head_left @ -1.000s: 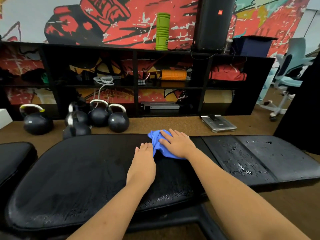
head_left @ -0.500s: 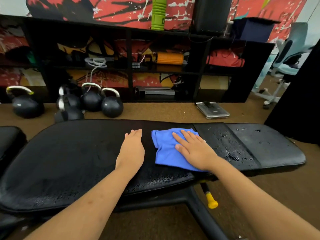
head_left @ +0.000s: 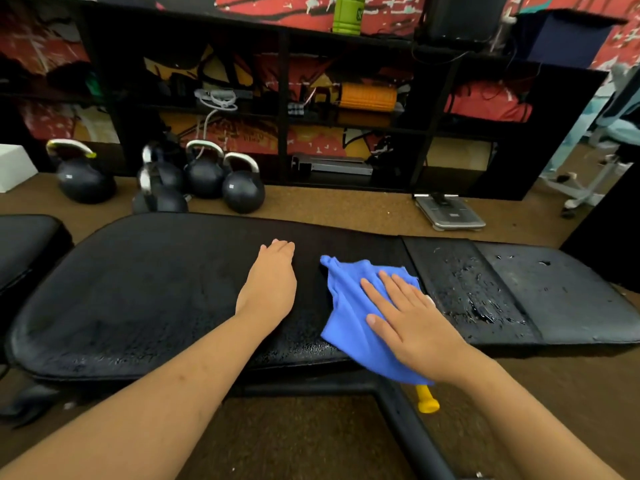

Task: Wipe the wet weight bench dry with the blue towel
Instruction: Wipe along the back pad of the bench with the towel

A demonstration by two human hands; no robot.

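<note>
The black padded weight bench (head_left: 138, 289) stretches across the view. Its right section (head_left: 471, 289) carries water droplets and a small puddle, and its near edge glistens with moisture. The blue towel (head_left: 346, 306) lies spread on the bench right of centre, its lower corner hanging over the near edge. My right hand (head_left: 412, 323) presses flat on the towel with fingers spread. My left hand (head_left: 272, 282) rests flat on the bare pad just left of the towel, holding nothing.
Several black kettlebells (head_left: 207, 174) stand on the brown floor behind the bench, before a black shelf unit (head_left: 284, 98). A scale (head_left: 450, 213) lies on the floor at back right. A yellow-tipped handle (head_left: 427, 400) juts below the bench frame. Another black pad (head_left: 24, 247) sits at left.
My right hand has dragged the towel from the bench's far edge toward the near edge and to the right, spreading it out. My left hand has stayed flat on the pad.
</note>
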